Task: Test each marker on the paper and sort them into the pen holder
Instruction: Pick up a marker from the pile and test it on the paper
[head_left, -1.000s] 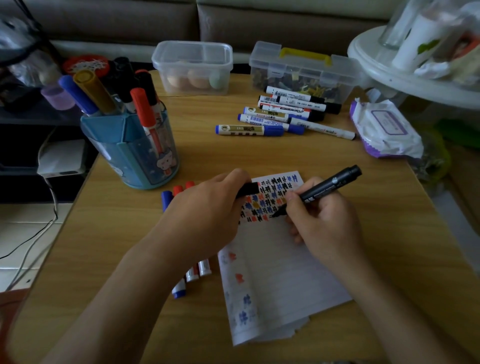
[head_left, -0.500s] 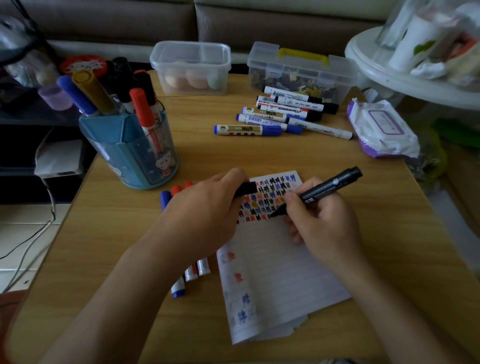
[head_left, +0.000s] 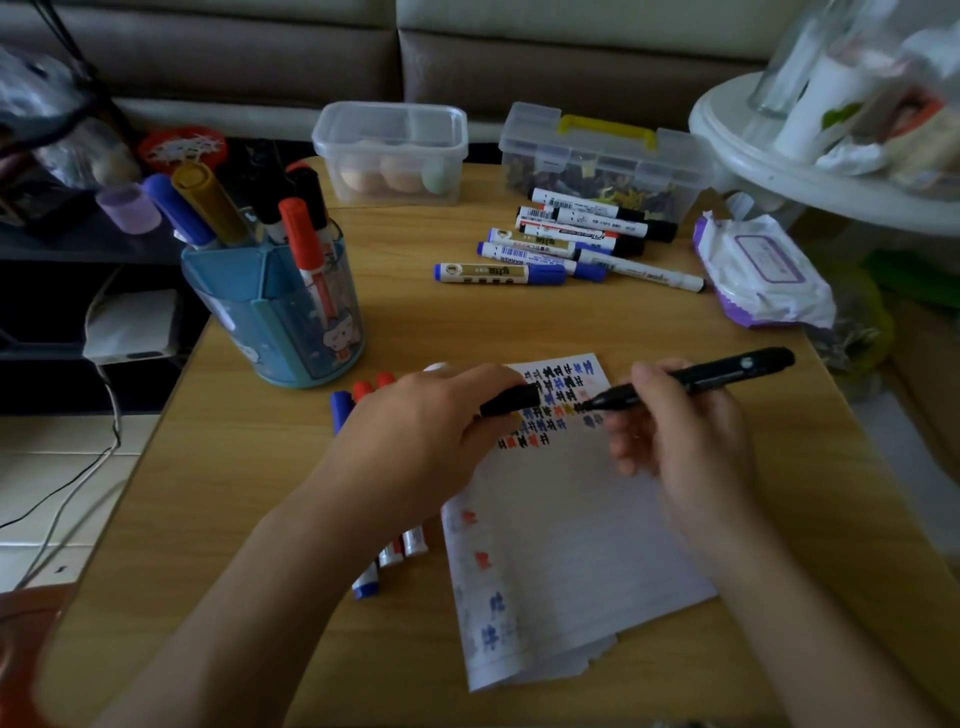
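My right hand (head_left: 685, 436) grips an uncapped black marker (head_left: 727, 375), its tip just above the paper (head_left: 571, 530) and pointing left. My left hand (head_left: 421, 431) holds the marker's black cap (head_left: 511, 401), whose open end faces the tip with a small gap between them. The paper's top carries rows of black, blue and red test marks. A blue pen holder (head_left: 280, 317) at the left has several markers standing in it. Several untested markers (head_left: 561, 244) lie at the back of the table. Three markers (head_left: 387, 558) lie under my left forearm.
A clear box with eggs (head_left: 392, 150) and a clear case with a yellow handle (head_left: 605, 156) stand at the back edge. A wet-wipe pack (head_left: 758, 270) lies at the right. A white round stand (head_left: 810, 156) overhangs the back right corner. Cables run on the floor at the left.
My right hand has lifted the marker's tip off the paper and levelled the marker out. The tip now points at the cap in my left hand.
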